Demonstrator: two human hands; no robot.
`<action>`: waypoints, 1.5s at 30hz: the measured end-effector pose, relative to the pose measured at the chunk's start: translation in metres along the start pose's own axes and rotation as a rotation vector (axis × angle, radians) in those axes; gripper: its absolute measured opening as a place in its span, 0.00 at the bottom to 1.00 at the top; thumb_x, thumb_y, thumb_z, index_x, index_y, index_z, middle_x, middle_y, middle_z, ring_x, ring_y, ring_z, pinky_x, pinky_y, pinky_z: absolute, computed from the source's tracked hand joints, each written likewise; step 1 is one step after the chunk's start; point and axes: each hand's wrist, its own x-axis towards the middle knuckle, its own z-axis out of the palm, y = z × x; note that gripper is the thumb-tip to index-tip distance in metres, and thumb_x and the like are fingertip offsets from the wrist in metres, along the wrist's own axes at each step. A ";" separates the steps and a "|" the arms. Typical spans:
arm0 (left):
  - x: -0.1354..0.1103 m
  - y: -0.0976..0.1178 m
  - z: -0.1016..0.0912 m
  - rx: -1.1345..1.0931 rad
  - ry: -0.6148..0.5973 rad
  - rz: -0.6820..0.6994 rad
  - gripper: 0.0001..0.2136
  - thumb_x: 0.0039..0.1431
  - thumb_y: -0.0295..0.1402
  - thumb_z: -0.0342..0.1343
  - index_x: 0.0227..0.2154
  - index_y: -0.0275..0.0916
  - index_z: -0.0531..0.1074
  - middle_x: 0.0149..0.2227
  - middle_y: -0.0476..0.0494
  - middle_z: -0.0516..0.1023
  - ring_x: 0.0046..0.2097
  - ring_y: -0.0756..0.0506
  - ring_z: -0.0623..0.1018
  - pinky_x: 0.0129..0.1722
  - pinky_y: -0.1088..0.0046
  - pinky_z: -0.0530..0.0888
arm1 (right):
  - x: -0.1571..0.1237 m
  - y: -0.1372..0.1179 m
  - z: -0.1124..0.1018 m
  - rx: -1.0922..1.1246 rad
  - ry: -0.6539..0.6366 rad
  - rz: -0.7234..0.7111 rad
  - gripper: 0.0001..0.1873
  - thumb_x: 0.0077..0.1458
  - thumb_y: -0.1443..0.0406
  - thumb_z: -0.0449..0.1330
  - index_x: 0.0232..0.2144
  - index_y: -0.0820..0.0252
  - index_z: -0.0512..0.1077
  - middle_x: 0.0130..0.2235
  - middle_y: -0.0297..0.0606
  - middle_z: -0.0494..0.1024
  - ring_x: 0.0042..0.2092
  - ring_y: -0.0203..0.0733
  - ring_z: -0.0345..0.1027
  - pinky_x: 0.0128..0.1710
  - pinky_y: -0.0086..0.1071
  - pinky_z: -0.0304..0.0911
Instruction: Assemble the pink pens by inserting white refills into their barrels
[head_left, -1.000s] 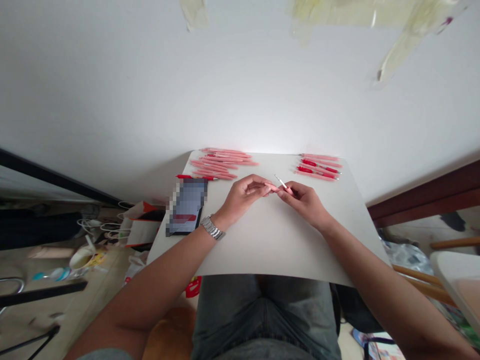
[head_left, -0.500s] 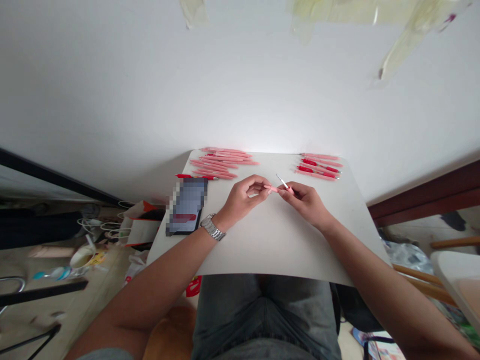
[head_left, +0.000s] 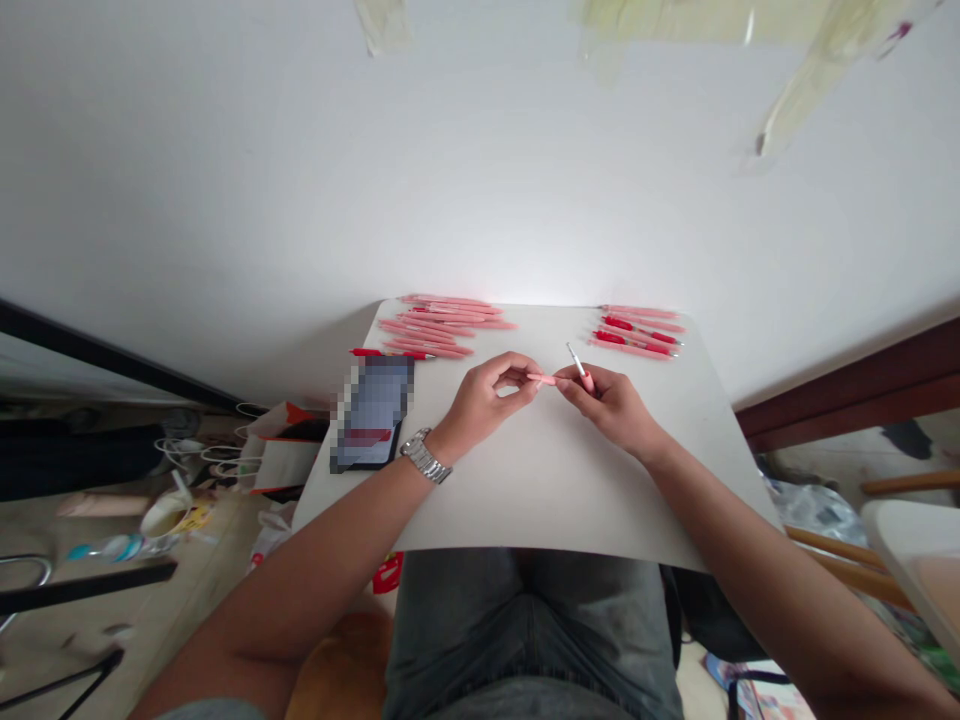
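My left hand (head_left: 486, 396), with a metal watch on its wrist, pinches one end of a short pink pen barrel (head_left: 541, 379) over the middle of the white table (head_left: 540, 480). My right hand (head_left: 613, 404) touches the barrel's other end and also grips a pen part with a red grip and a thin white tip (head_left: 580, 368) that points up and away. A pile of pink pen barrels (head_left: 439, 325) lies at the far left of the table. A smaller row of red-gripped pens (head_left: 637, 331) lies at the far right.
A dark phone (head_left: 373, 412) lies at the table's left edge with a red pen (head_left: 386, 353) just beyond it. A white wall rises behind the table. Bags, a cup and cables clutter the floor at left; wooden furniture stands at right.
The thin-tipped pen part in my right hand has tilted more upright and shifted slightly right. My left hand's fingers have drawn a little away along the pink barrel.
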 end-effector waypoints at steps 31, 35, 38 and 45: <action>0.001 0.002 -0.002 -0.027 -0.082 0.055 0.10 0.68 0.40 0.61 0.45 0.40 0.76 0.45 0.40 0.84 0.48 0.44 0.84 0.53 0.65 0.81 | 0.001 0.003 -0.001 0.042 -0.050 0.017 0.22 0.67 0.47 0.59 0.41 0.59 0.78 0.27 0.29 0.60 0.28 0.35 0.52 0.28 0.33 0.51; 0.002 -0.001 -0.002 -0.170 -0.086 0.011 0.11 0.66 0.38 0.64 0.46 0.38 0.78 0.45 0.39 0.84 0.50 0.44 0.84 0.54 0.66 0.81 | 0.001 0.003 0.000 0.075 -0.082 0.017 0.22 0.69 0.47 0.58 0.41 0.59 0.77 0.26 0.29 0.59 0.28 0.35 0.51 0.28 0.33 0.49; 0.001 0.000 -0.001 -0.198 -0.108 0.006 0.11 0.65 0.37 0.65 0.46 0.37 0.78 0.46 0.39 0.84 0.50 0.44 0.84 0.55 0.65 0.81 | 0.000 0.003 0.001 0.120 -0.104 0.006 0.21 0.69 0.48 0.58 0.41 0.59 0.77 0.27 0.29 0.58 0.28 0.35 0.50 0.28 0.33 0.49; -0.002 0.015 -0.005 0.132 0.025 0.240 0.07 0.67 0.34 0.63 0.46 0.40 0.79 0.46 0.41 0.84 0.49 0.45 0.84 0.53 0.66 0.80 | 0.001 0.004 0.001 0.188 0.001 0.032 0.23 0.68 0.46 0.58 0.46 0.57 0.78 0.27 0.30 0.59 0.29 0.36 0.53 0.28 0.33 0.53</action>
